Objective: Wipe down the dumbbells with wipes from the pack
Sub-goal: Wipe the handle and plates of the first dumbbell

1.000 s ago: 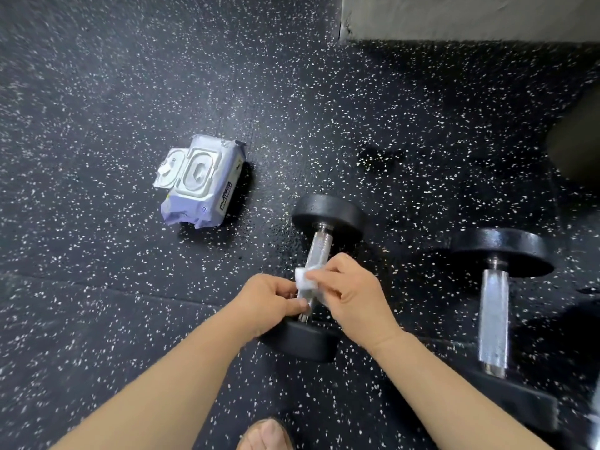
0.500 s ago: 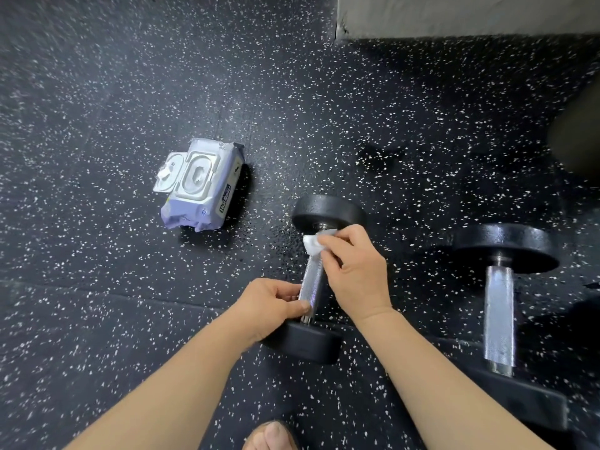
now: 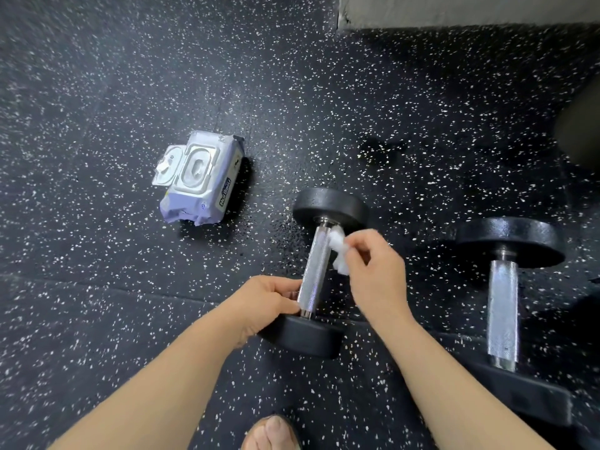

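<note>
A black dumbbell with a knurled chrome handle [image 3: 316,267] lies on the floor in the middle. My left hand [image 3: 264,303] grips the near end of that handle, just above the near weight head. A crumpled white wipe [image 3: 337,251] is pinched in my right hand [image 3: 376,274], right of the upper handle and touching it or very close. A second dumbbell [image 3: 503,306] lies to the right, untouched. The purple wipes pack [image 3: 203,180] sits to the left with its lid flipped open.
Black speckled rubber flooring [image 3: 130,319] covers the area. A grey wall base [image 3: 454,11] runs along the top right. A dark rounded object [image 3: 581,131] shows at the right edge. My bare toes [image 3: 271,433] appear at the bottom edge.
My right hand slid the wipe up the handle toward the far head, then came off to the handle's right side. My left hand kept its grip at the near end.
</note>
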Demonstrator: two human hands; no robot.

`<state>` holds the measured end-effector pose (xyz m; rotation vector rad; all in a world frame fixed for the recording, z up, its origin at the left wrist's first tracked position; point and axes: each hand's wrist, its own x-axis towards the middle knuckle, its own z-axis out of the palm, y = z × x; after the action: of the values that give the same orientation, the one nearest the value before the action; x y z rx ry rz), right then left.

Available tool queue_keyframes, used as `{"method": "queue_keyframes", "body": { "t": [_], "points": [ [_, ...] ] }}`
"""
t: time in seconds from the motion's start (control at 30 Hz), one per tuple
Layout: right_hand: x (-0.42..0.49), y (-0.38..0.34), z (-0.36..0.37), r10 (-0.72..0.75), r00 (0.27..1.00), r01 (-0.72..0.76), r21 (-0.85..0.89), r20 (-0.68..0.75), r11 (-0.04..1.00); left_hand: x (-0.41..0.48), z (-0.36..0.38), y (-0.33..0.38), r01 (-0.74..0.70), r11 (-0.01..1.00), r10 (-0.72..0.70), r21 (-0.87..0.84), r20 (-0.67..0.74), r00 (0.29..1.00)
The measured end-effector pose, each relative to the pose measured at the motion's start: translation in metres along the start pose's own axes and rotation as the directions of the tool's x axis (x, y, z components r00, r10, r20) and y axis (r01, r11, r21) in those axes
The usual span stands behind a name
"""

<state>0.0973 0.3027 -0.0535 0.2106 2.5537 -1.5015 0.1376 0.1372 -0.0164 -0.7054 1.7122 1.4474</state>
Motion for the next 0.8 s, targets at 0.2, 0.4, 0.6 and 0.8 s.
{"method": "queue_keyframes", "body": {
  "t": [0.2, 0.4, 0.6, 0.8],
  "points": [
    [0.013, -0.019, 0.015, 0.078, 0.997, -0.080, 0.075, 0.021, 0.994, -0.001, -0.001, 0.002, 0.018, 0.999, -0.019, -0.045, -0.017, 1.000],
    [0.011, -0.019, 0.019, 0.060, 0.995, -0.066, -0.071, -0.074, 0.995, 0.001, -0.001, 0.001, 0.020, 0.999, -0.021, -0.036, -0.027, 0.999],
    [-0.048, -0.004, 0.013, 0.171, 0.955, -0.159, -0.068, 0.242, 0.985, -0.001, -0.003, 0.002, -0.005, 1.000, 0.005, 0.001, -0.013, 1.000],
    [0.019, -0.018, 0.024, 0.220, 0.974, -0.212, 0.123, -0.057, 0.969, 0.000, -0.001, 0.002, 0.025, 1.000, -0.026, -0.016, -0.026, 0.999]
  ]
}}
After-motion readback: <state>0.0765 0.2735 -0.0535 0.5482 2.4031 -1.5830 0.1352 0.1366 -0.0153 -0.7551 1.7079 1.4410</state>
